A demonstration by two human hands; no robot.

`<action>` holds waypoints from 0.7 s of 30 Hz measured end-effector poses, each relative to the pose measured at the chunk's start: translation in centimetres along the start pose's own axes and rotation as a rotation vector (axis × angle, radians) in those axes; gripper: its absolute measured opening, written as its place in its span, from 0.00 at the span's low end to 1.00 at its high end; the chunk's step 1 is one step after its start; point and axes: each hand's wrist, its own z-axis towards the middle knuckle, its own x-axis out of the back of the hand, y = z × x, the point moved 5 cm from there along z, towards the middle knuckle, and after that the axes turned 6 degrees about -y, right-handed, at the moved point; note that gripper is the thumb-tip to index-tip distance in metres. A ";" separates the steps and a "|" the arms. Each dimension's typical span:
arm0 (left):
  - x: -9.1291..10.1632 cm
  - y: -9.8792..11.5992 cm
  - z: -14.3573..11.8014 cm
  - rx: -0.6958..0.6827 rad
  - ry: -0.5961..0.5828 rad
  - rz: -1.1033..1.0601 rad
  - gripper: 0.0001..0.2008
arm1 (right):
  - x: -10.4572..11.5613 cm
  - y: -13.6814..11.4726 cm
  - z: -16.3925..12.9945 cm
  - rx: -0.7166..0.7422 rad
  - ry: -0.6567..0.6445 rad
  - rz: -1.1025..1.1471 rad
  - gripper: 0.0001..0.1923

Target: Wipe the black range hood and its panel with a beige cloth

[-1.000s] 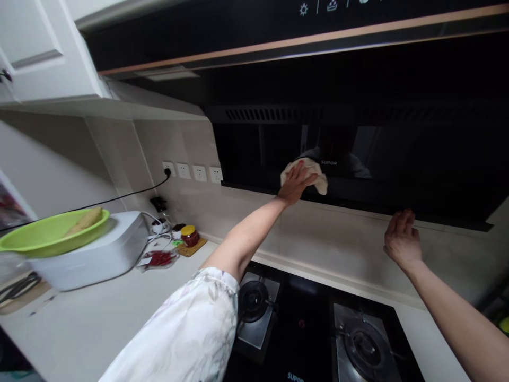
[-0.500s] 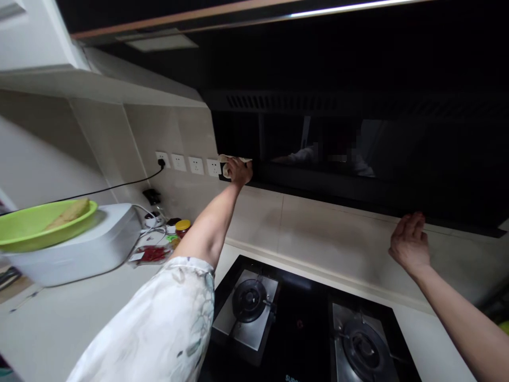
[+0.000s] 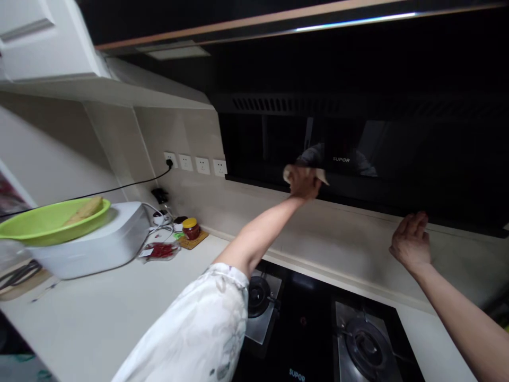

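Note:
My left hand is closed on a beige cloth, pressed to the lower front of a black range hood. The cloth sticks out on both sides of the fingers, and the hood's glossy panel reflects part of a sleeve. Farther right, my right hand is raised with the fingers stretched upward, the tips at the hood's bottom edge. It holds nothing that I can see. Below both arms lies a black gas stove with two burners; my left sleeve hides part of the left one.
On the counter at left, a green basin sits on a white appliance. Nearby are a yellow-lidded jar and a bag of red chillies. Wall sockets line the wall, one with a black plug.
My left hand has slid to the right along the hood's lower front with the cloth, away from its left corner. My right hand has stayed at the bottom edge. The view has shifted slightly.

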 end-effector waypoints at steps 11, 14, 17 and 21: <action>-2.5 0.7 -3.1 -0.062 -0.191 0.139 0.30 | 0.1 0.8 -0.2 0.050 0.003 0.084 0.49; -0.7 -5.3 -4.7 0.148 -0.123 0.119 0.31 | -0.3 0.8 -0.1 0.057 0.021 0.039 0.51; 2.3 -12.1 -6.4 0.379 -0.025 0.081 0.33 | -0.7 0.7 0.0 0.063 0.079 0.011 0.52; 6.3 -20.4 -8.7 0.656 0.059 0.000 0.36 | -0.7 0.6 -0.1 0.072 0.159 -0.008 0.50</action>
